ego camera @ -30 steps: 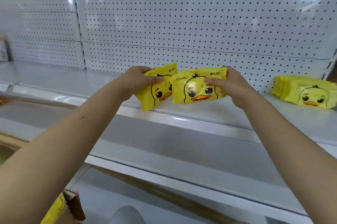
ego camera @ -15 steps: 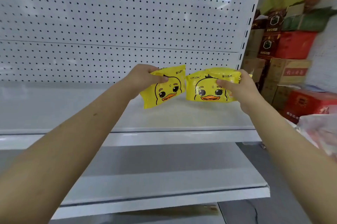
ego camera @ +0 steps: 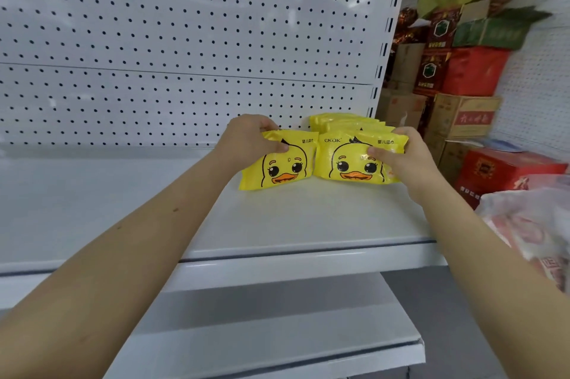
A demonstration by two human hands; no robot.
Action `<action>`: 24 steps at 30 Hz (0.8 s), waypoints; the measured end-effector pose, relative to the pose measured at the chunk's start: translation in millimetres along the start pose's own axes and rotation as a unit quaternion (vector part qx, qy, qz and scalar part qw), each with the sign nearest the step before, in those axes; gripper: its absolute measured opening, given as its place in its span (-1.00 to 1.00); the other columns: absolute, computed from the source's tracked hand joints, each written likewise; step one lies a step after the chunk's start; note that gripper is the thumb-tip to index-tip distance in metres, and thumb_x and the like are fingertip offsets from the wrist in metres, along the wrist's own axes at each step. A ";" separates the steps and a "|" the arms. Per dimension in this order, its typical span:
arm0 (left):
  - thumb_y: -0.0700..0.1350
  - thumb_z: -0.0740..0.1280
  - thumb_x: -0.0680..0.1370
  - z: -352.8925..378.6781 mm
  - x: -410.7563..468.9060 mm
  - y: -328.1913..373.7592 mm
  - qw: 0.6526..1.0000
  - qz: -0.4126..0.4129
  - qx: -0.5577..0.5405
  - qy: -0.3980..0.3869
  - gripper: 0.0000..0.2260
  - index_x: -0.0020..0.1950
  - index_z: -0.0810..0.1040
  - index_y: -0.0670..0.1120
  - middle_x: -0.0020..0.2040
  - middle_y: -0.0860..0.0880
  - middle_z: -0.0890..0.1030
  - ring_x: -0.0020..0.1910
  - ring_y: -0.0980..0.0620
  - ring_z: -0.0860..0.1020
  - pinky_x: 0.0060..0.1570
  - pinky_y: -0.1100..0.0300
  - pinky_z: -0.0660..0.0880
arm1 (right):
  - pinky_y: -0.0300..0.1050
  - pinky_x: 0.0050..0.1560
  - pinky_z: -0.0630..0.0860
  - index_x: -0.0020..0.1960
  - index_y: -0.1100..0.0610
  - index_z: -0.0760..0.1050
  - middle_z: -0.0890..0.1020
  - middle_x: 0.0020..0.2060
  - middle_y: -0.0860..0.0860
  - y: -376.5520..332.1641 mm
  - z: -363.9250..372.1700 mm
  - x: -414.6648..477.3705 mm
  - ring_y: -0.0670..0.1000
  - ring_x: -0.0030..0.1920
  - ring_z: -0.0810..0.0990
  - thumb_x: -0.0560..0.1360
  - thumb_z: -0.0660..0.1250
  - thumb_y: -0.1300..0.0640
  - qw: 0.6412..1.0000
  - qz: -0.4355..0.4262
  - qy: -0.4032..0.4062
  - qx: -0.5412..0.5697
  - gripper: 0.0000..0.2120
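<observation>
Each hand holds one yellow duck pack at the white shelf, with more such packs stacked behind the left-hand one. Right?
No. The head view shows the stack behind the right pack, in the right hand, not the left pack in the left hand.

Shop aisle. White metal shelves point(ego camera: 308, 218) are running along a pegboard back panel point(ego camera: 185, 23). Identical yellow duck packs point(ego camera: 348, 162) are standing in a row. Cartons point(ego camera: 462, 114) and red gift boxes point(ego camera: 475, 70) are piling up alongside.
</observation>
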State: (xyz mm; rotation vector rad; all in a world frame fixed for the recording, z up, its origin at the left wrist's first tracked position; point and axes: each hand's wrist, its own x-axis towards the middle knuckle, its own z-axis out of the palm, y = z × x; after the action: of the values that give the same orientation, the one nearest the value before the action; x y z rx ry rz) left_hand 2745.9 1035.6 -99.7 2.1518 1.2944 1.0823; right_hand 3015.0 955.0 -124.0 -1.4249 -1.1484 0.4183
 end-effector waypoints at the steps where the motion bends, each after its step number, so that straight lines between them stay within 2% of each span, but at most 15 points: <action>1: 0.01 0.53 0.35 2.0 2.7 -0.9 1.000 0.013 0.021 0.008 -0.71 0.03 0.62 0.03 0.00 0.07 0.57 0.04 0.09 0.51 -0.05 0.19 0.42 | -0.20 -0.34 0.43 0.09 -0.08 0.39 0.46 0.23 0.01 3.1 -1.0 1.1 0.07 0.05 0.55 0.39 0.51 0.11 1.000 -0.009 0.000 -0.013 -0.61; 4: 0.05 0.50 0.37 2.8 9.1 -1.2 0.995 0.048 0.089 0.015 -0.73 0.04 0.61 0.06 -0.08 0.11 0.56 -0.05 0.07 0.51 -0.07 0.13 0.46 | -0.19 -0.37 0.45 0.11 -0.08 0.44 0.42 0.26 -0.04 10.9 -3.6 3.9 0.05 -0.02 0.52 0.39 0.51 0.13 0.998 -0.028 -0.003 -0.051 -0.62; 7: 0.11 0.46 0.39 1.3 15.6 0.7 0.981 0.080 0.175 0.011 -0.74 0.03 0.59 0.10 -0.11 0.10 0.56 -0.14 0.06 0.48 -0.27 0.20 0.34 | -0.24 -0.39 0.46 0.11 0.01 0.45 0.50 0.18 -0.04 11.3 -7.5 9.1 0.01 -0.17 0.54 0.38 0.52 0.14 0.995 -0.033 -0.008 -0.089 -0.63; 8: 0.12 0.45 0.40 1.4 17.3 1.2 0.976 0.087 0.198 0.015 -0.75 0.03 0.58 0.11 -0.12 0.09 0.56 -0.16 0.05 0.46 -0.30 0.21 0.30 | -0.23 -0.34 0.47 0.10 0.03 0.46 0.52 0.14 -0.05 9.4 -9.1 11.6 0.00 -0.13 0.55 0.37 0.52 0.14 0.992 -0.043 -0.012 -0.119 -0.63; 10: 0.13 0.41 0.42 3.8 19.5 0.2 0.966 0.103 0.236 0.033 -0.75 0.06 0.58 0.09 -0.15 0.02 0.54 -0.16 0.02 0.42 -0.23 0.17 0.29 | -0.25 -0.21 0.43 0.12 0.04 0.47 0.52 0.07 -0.11 4.5 -11.6 16.7 -0.04 0.00 0.52 0.38 0.52 0.13 0.980 -0.068 -0.030 -0.185 -0.63; 13: 0.12 0.35 0.46 13.6 19.5 -5.9 0.950 0.129 0.276 0.063 -0.69 0.15 0.55 0.06 -0.13 -0.05 0.55 0.01 -0.07 0.44 -0.02 0.08 0.28 | -0.22 0.03 0.31 0.23 0.01 0.48 0.47 0.11 -0.15 -0.8 -11.8 24.5 -0.10 0.17 0.41 0.41 0.48 0.11 0.951 -0.101 -0.068 -0.283 -0.59; 14: 0.11 0.34 0.47 16.8 19.2 -8.0 0.950 0.133 0.274 0.067 -0.68 0.18 0.54 0.04 -0.09 -0.05 0.58 0.06 -0.08 0.44 0.01 0.07 0.26 | -0.22 0.06 0.29 0.24 0.00 0.49 0.49 0.13 -0.14 -2.1 -11.5 27.6 -0.09 0.19 0.41 0.42 0.48 0.11 0.944 -0.110 -0.070 -0.304 -0.58; 16: 0.08 0.33 0.47 20.9 19.7 -11.3 0.955 0.137 0.254 0.072 -0.68 0.20 0.52 0.02 -0.02 -0.02 0.61 0.08 -0.07 0.43 0.01 0.08 0.23 | -0.33 -0.06 0.37 0.22 -0.01 0.51 0.51 0.15 -0.12 -3.0 -11.0 34.2 -0.04 0.10 0.48 0.42 0.47 0.13 0.941 -0.122 -0.058 -0.311 -0.61; 18: 0.08 0.33 0.47 22.2 19.7 -13.9 0.956 0.142 0.244 0.078 -0.68 0.19 0.53 0.02 -0.01 -0.01 0.61 0.06 -0.06 0.44 -0.01 0.09 0.22 | -0.46 -0.34 0.39 0.17 -0.01 0.52 0.52 0.11 -0.10 -1.7 -10.2 41.3 -0.01 -0.09 0.50 0.42 0.46 0.17 0.944 -0.135 -0.033 -0.299 -0.65; 19: 0.08 0.33 0.47 22.8 19.5 -15.0 0.956 0.144 0.242 0.082 -0.68 0.19 0.53 0.02 -0.01 0.00 0.61 0.05 -0.06 0.44 0.00 0.09 0.22 | -0.44 -0.37 0.40 0.15 0.00 0.52 0.53 0.08 -0.08 -0.6 -9.5 45.3 0.00 -0.13 0.49 0.43 0.45 0.19 0.945 -0.141 -0.020 -0.294 -0.68; 21: 0.08 0.33 0.47 24.1 18.8 -15.9 0.957 0.146 0.236 0.088 -0.67 0.20 0.53 0.02 0.01 0.01 0.61 0.05 -0.06 0.44 0.03 0.07 0.24 | -0.19 -0.16 0.47 0.09 0.02 0.52 0.56 0.00 -0.07 2.0 -8.1 53.9 0.03 -0.10 0.49 0.45 0.41 0.22 0.950 -0.147 0.006 -0.275 -0.76; 23: 0.08 0.33 0.47 25.7 18.4 -15.5 0.957 0.149 0.233 0.092 -0.66 0.22 0.52 0.02 0.01 0.01 0.61 0.06 -0.06 0.44 0.08 0.06 0.25 | -0.03 0.06 0.43 0.03 0.03 0.49 0.55 -0.08 -0.08 5.0 -4.4 60.7 0.09 0.05 0.48 0.46 0.39 0.24 0.955 -0.136 0.032 -0.263 -0.80; 24: 0.08 0.33 0.47 26.3 18.4 -15.1 0.956 0.151 0.233 0.094 -0.65 0.23 0.52 0.02 0.01 0.01 0.61 0.07 -0.05 0.44 0.08 0.06 0.25 | 0.01 0.12 0.41 0.04 0.03 0.48 0.56 -0.06 -0.05 7.0 -1.5 63.0 0.14 0.17 0.44 0.47 0.38 0.23 0.955 -0.125 0.043 -0.265 -0.80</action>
State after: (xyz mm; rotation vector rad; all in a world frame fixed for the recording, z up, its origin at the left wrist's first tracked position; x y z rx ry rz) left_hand 2763.1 1060.3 -118.5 2.7233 1.4538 1.2163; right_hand 3047.1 1006.9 -107.2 -1.7033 -1.4119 -0.1480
